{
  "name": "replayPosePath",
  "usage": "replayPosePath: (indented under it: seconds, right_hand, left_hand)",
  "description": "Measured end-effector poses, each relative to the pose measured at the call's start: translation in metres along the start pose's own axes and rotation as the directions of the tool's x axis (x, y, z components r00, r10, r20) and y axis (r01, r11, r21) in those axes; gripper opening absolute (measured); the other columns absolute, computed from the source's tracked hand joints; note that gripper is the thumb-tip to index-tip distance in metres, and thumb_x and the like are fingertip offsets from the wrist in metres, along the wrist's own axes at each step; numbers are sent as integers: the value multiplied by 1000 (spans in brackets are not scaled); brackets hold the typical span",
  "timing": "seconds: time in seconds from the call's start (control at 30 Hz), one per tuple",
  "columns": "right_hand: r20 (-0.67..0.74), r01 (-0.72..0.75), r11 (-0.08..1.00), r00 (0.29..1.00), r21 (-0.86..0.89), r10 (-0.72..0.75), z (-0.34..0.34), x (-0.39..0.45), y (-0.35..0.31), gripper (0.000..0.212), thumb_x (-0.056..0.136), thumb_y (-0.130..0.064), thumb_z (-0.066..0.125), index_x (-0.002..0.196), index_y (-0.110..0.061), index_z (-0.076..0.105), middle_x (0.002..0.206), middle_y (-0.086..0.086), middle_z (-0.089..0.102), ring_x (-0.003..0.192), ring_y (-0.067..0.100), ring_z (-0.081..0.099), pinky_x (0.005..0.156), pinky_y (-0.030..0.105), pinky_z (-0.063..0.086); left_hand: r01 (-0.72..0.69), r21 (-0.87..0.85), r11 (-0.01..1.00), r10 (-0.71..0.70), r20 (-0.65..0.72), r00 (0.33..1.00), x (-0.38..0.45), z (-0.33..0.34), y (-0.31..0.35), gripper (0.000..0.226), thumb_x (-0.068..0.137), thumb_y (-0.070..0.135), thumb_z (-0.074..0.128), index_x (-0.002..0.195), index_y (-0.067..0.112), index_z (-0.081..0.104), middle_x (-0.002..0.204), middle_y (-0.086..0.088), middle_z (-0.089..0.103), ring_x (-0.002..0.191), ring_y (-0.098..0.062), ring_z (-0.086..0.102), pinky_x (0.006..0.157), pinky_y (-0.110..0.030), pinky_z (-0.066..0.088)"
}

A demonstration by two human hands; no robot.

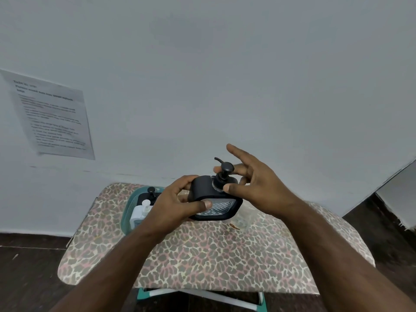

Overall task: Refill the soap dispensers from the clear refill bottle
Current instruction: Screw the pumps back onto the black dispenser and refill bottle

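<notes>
From the head camera, the person stands over a leopard-print covered table (216,251); the left hand (173,206) wraps the side of a squat black soap dispenser with a clear diamond-patterned window (213,199), fingers curled behind and thumb pressed on its front, holding it raised above the table; the right hand (252,179) has thumb and a finger pinching the collar of the black pump top (222,172), the other fingers splayed wide. I'd judge the pump is being unscrewed, so the step is opening; next calls for twisting it free and lifting it out. A teal plastic basket (126,219) at the left holds another black dispenser (151,194) and a white pump bottle (140,212); something clear (242,218), possibly the refill bottle, sits on the table beneath the right wrist, too blurred to confirm.
</notes>
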State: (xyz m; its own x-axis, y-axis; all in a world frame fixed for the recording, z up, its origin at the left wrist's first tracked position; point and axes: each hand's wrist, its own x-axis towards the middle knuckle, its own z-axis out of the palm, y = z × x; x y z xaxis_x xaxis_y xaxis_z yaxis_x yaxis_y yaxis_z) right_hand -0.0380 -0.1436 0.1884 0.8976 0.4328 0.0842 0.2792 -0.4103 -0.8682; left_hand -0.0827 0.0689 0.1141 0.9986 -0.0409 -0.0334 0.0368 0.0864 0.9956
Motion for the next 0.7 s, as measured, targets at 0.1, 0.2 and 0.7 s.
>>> replayPosePath:
  seconds: [0.1,0.2,0.7]
  right_hand:
    - [-96,0,996,995,-87,-9,4,2,3,102,71,-29,91,154,-42,31,109,-15,65,87,-5,60,79,17,41]
    - [-1,-15,1000,1000,2,15,2,-2,-2,96,84,-13,81,156,-39,23,129,-14,63,90,-9,61,74,12,47]
    - [-83,-1,995,997,-105,-8,1,2,4,103,77,-29,87,156,-45,24,118,-23,65,113,-4,56,89,23,39]
  left_hand:
    - [-6,25,1000,6,8,1000,0,1,-1,51,71,18,88,117,35,72,115,-1,71,104,-29,76,83,-58,64]
    - [-2,9,1000,2,11,1000,1,3,-1,50,74,13,87,116,35,72,113,-2,72,102,-30,77,83,-60,63]
    - [-3,6,1000,3,-5,1000,4,1,2,48,82,2,83,118,31,72,110,1,73,100,-29,78,81,-56,65]
